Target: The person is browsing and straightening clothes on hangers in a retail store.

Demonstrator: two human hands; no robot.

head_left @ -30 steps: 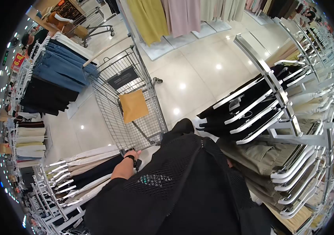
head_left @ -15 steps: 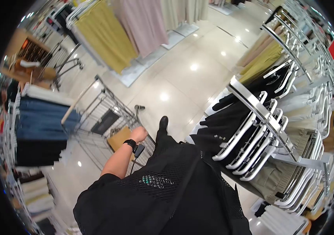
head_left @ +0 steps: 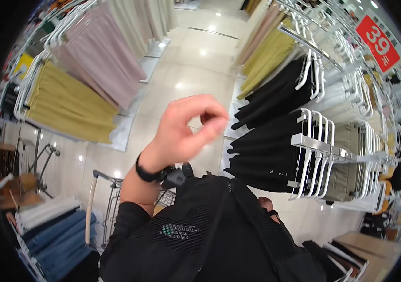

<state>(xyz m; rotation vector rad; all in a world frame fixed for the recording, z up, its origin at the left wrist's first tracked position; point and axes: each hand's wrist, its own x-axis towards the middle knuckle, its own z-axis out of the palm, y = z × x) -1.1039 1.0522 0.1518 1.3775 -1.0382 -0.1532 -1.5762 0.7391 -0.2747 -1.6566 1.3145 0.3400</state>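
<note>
My left hand (head_left: 188,127) is raised in front of my chest, slightly blurred, a black watch (head_left: 147,170) on its wrist. Its fingers curl round to the thumb in a loose ring, and nothing shows inside. Below it, a wire shopping cart (head_left: 112,199) with a pale handle is partly covered by my arm. My right hand (head_left: 266,203) shows only as a small part beside my black top, with a dark band at the wrist; its fingers are hidden. Black trousers (head_left: 261,157) on white hangers are the nearest clothes on the right.
Yellow skirts (head_left: 69,105) and pink ones (head_left: 101,56) hang at the left, blue denim (head_left: 59,239) at the lower left. A metal rack bar (head_left: 320,145) juts out on the right, under a red price sign (head_left: 378,41). A glossy tiled aisle (head_left: 195,70) runs ahead.
My left hand has risen from beside the cart to in front of my chest. The view has turned, bringing the right-hand rack round and the cart lower. My right hand has come partly into view.
</note>
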